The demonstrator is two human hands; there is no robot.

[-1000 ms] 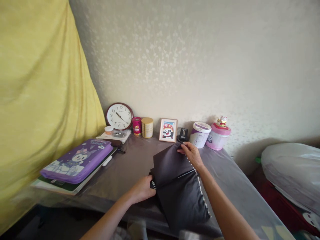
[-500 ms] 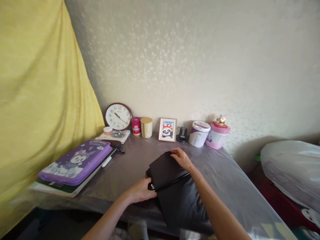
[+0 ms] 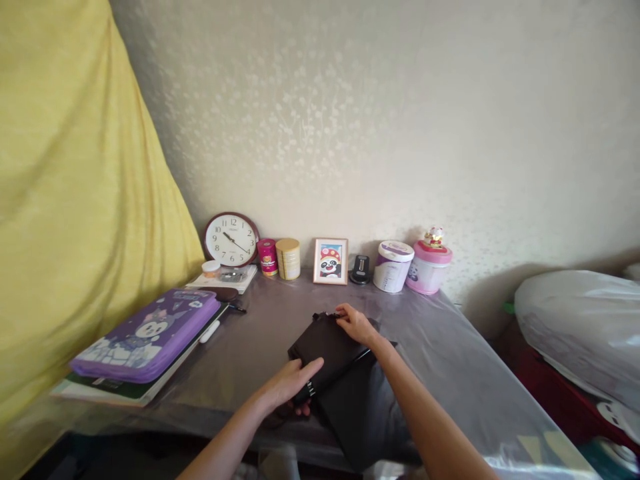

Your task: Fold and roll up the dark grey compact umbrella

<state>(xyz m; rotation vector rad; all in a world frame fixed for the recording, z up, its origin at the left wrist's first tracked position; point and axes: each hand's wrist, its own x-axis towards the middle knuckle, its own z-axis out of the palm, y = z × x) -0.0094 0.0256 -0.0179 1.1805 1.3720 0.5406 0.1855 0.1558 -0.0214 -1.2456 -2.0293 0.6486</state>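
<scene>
A black folding umbrella [image 3: 330,350] lies half collapsed on the grey table [image 3: 250,347], its loose black canopy [image 3: 360,413] spreading toward the near edge. My left hand [image 3: 290,387] rests on the near end of the folded part, fingers stretched over it and thumb under, gripping it by the handle end. My right hand [image 3: 356,323] pinches the far edge of the canopy, fingers pressed together on the cloth near a rib tip.
Along the wall stand a round clock [image 3: 231,239], two small tins [image 3: 280,258], a framed panda picture [image 3: 331,261], a black gadget [image 3: 360,269], a white tub [image 3: 393,266] and a pink tub [image 3: 429,269]. A purple case [image 3: 147,333] lies on books at left. Yellow curtain [image 3: 75,200] left, white bag [image 3: 575,327] right.
The right hand has drawn the far canopy edge in toward me, folding the cloth flatter and narrower. The left hand has shifted on top of the near end. The camera drifted slightly right.
</scene>
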